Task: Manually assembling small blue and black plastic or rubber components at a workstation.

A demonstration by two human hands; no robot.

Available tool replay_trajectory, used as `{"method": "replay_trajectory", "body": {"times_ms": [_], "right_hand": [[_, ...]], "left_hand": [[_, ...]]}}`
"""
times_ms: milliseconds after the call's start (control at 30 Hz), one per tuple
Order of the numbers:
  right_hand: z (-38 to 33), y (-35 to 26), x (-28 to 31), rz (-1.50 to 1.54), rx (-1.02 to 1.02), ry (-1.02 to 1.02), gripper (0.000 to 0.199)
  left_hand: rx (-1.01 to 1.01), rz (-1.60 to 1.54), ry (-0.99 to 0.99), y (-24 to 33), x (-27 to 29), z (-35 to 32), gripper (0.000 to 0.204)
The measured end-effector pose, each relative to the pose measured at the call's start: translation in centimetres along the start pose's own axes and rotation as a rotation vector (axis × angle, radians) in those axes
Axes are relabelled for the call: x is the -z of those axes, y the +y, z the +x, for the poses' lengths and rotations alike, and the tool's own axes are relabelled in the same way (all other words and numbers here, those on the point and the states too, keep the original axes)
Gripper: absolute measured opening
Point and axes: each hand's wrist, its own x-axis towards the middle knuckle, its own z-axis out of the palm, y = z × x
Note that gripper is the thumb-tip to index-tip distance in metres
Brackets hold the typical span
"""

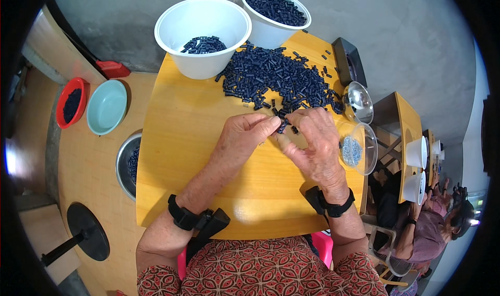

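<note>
Above the middle of the table, the thumb and index finger of my left hand (246, 135) are pinched on a small dark navy plastic piece (283, 125). My right hand (315, 142) meets it there, its fingertips closed on the same piece. Fingers partly cover the piece, so its exact shape is hidden. Just beyond my fingertips spreads a large heap of short, dark tube-like plastic pieces (276, 74). Beside my right hand sits a clear plastic bowl (371, 149) holding many tiny pale blue-silver parts (352, 151), too small to make out.
A white bucket (203, 22) with some dark pieces and a fuller white bucket (276, 14) stand at the far edge. A metal bowl (359, 100) and black tray (348, 61) are at right. Basins (107, 107) sit on the left floor. Another person (424, 233) sits right.
</note>
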Motion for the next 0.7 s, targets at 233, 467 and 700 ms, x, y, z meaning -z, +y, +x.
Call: {"method": "replay_trajectory", "body": {"times_ms": [233,467,700], "right_hand": [[0.1,0.2,0.0,-0.030,0.055,0.004,0.030],[0.6,0.3,0.7,-0.047,0.092,-0.049,0.029],[1.2,1.0,0.7,-0.113,0.166,-0.136,0.025]], "left_hand": [[-0.090,0.036,-0.053,-0.2,-0.1,0.0,0.015],[-0.072,-0.005,-0.049,-0.4,-0.3,0.0,0.017],[-0.082,0.058,-0.019,-0.2,-0.2,-0.2,0.020]]}}
